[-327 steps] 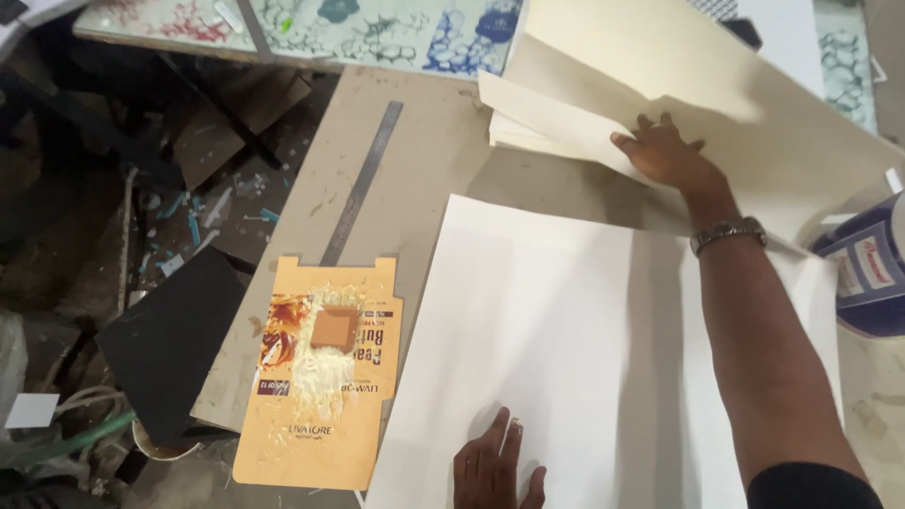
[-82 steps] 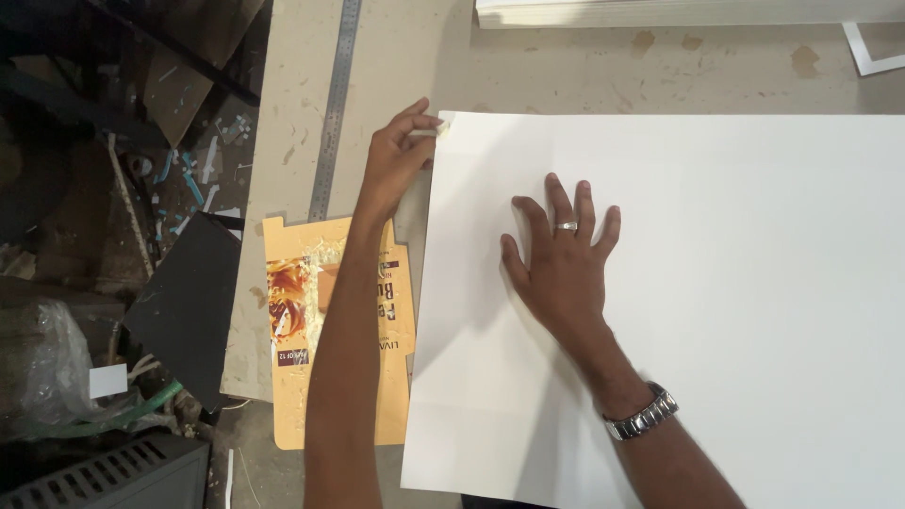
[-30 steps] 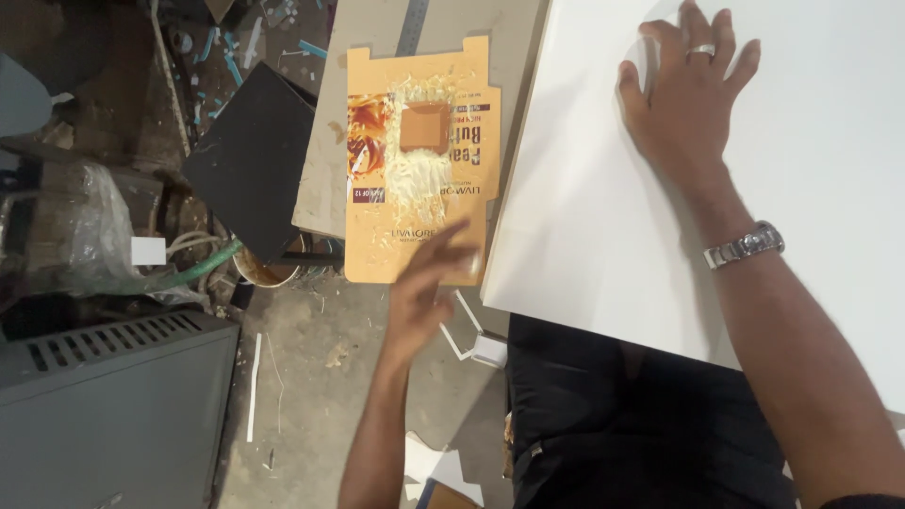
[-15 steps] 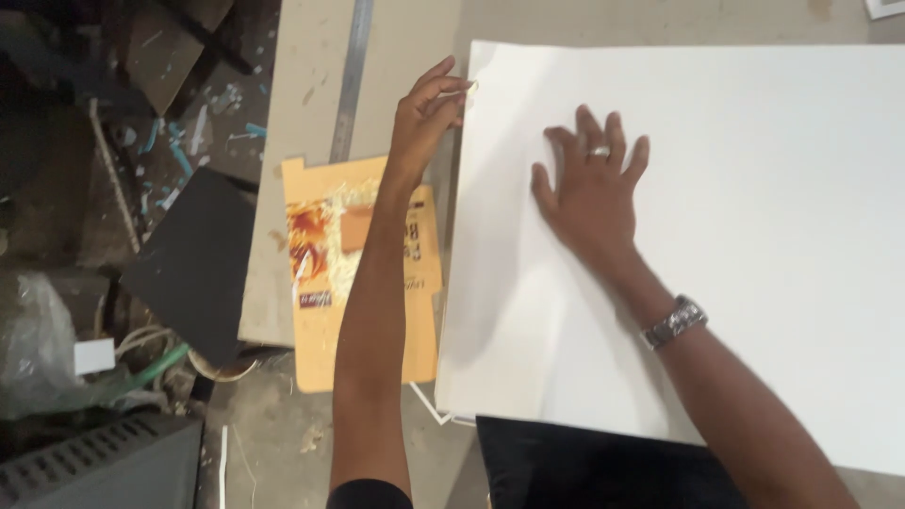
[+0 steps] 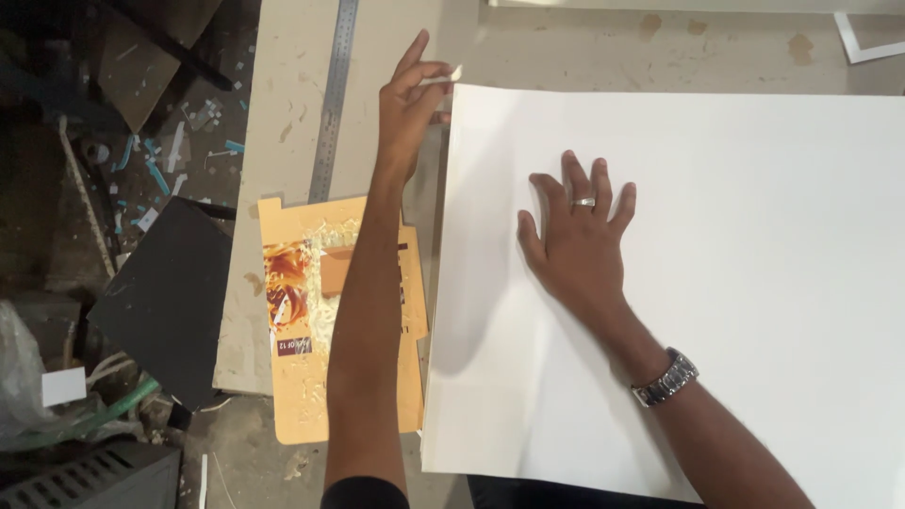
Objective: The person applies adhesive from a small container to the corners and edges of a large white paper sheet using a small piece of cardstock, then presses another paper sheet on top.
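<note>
— How are the two hands posed?

— The right hand (image 5: 580, 236) is laid flat, palm down, on the large white sheet (image 5: 716, 273), fingers spread and pointing away from the body; nothing is gripped by it. A ring is seen on one finger and a metal wristwatch (image 5: 666, 379) on the wrist. The left hand (image 5: 411, 104) is stretched forward at the sheet's far left corner, the forearm run almost straight away from the body.

— And the left hand's grip?

— Thumb and fingers are pinched together on a small pale piece (image 5: 443, 77) — whether it is the sheet's turned-up corner or a separate scrap cannot be told.

— Where is the sheet, and how is it turned?

— It is spread flat on the worktable (image 5: 283, 141), taking up most of the right side of the view and running off the right edge. Its left edge is run near to far, very slightly slanted, and its far edge left to right; which axis is the longer cannot be told.

— What is found beside it?

— A flattened orange carton (image 5: 311, 368) is lain just left of the sheet, partly under the left forearm. A steel ruler (image 5: 332, 104) is laid beyond it, lengthwise away from the body. A black board (image 5: 165, 302) is seen off the table's left edge.
</note>
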